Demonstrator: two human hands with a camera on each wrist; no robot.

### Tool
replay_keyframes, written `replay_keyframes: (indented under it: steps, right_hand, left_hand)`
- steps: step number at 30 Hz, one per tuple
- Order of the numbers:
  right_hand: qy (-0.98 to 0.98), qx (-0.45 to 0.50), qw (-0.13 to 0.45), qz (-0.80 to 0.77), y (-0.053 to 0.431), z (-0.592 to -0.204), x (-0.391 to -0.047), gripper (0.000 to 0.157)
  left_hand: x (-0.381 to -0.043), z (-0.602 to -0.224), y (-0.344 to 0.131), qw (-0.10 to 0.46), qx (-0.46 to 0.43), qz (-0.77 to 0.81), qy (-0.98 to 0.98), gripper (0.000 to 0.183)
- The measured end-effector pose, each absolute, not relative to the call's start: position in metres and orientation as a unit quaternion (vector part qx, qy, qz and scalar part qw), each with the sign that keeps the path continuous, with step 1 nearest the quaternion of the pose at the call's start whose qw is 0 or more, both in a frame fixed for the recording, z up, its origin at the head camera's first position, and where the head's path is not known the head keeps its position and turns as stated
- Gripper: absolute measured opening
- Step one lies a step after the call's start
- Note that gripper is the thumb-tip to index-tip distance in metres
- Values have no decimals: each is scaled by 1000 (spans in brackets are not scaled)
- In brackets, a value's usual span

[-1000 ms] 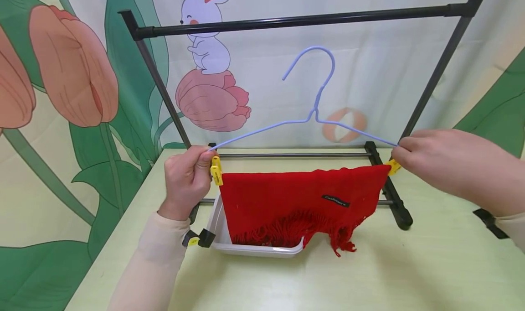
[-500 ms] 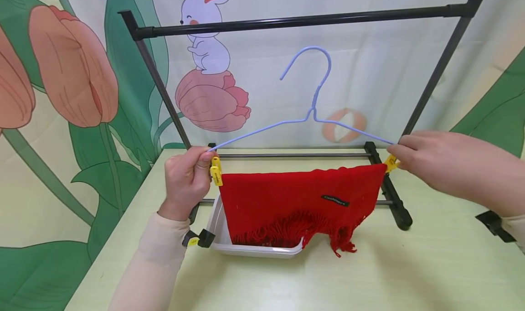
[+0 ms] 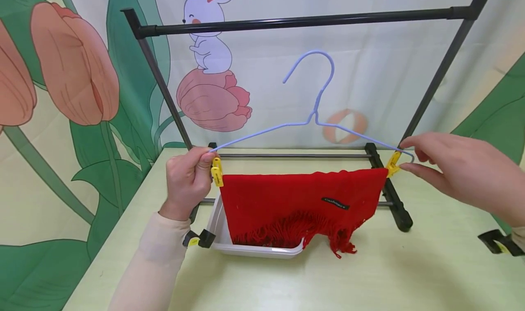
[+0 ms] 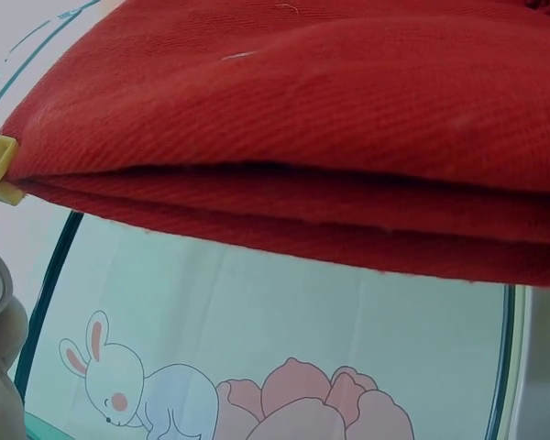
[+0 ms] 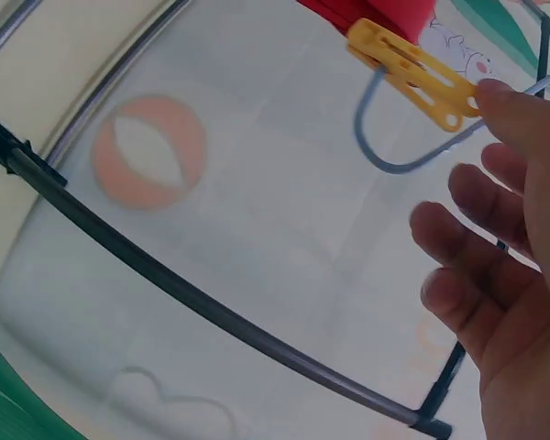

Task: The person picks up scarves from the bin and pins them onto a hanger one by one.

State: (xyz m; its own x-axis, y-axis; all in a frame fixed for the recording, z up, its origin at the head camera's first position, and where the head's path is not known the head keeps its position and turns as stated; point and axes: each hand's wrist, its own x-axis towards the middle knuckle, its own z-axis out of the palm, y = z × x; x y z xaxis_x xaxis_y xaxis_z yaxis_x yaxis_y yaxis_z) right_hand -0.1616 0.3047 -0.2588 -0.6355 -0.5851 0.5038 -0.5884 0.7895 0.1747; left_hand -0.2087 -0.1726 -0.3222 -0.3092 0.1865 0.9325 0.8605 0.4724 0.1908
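Note:
A blue wire hanger [image 3: 283, 125] is held upright by its left end, which my left hand [image 3: 185, 178] pinches between thumb and curled fingers. From it hangs a folded red fringed scarf [image 3: 287, 197] with a black label. One yellow clothespin [image 3: 217, 172] grips the scarf's left corner, just beside my left hand. Another yellow clothespin [image 5: 412, 69] fastens the right corner. My right hand [image 3: 463, 169] is at the hanger's right end, thumb and forefinger spread apart; in the right wrist view its fingers are loose and one fingertip [image 5: 500, 101] is at the clothespin's end.
Behind the hanger stands a black rack with a horizontal top bar [image 3: 287, 24] and feet [image 3: 399, 213] on the pale table [image 3: 340, 283]. A white tray [image 3: 262, 252] sits beneath the scarf, partly covered by it. A printed curtain [image 3: 262, 74] hangs behind.
My right hand has loosened from the hanger's right end and moved slightly right, uncovering the bent tip and clothespin. The left hand keeps its pinch; the hanger has shifted only a little.

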Motion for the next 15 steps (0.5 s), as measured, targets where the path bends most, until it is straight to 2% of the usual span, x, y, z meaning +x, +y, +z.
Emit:
replay_keyframes:
  steps: [3, 8, 9, 13, 15]
  right_hand:
    - [-894, 321, 311, 24, 307, -266, -164, 84]
    - [-892, 309, 328, 42, 306, -276, -168, 81]
    - [-893, 307, 327, 45, 305, -278, -168, 78]
    - [-911, 279, 296, 67, 306, -282, -166, 33]
    - [-918, 266, 282, 82, 308, -284, -164, 20]
  left_hand:
    - [-209, -322, -173, 462, -366, -366, -720, 49]
    - [-209, -322, -173, 463, -371, -364, -718, 49]
    - [-209, -322, -174, 463, -371, -363, -719, 49]
    - [-210, -323, -175, 461, -369, -366, -719, 48]
    - [-210, -323, -176, 458, -369, -369, -720, 48]
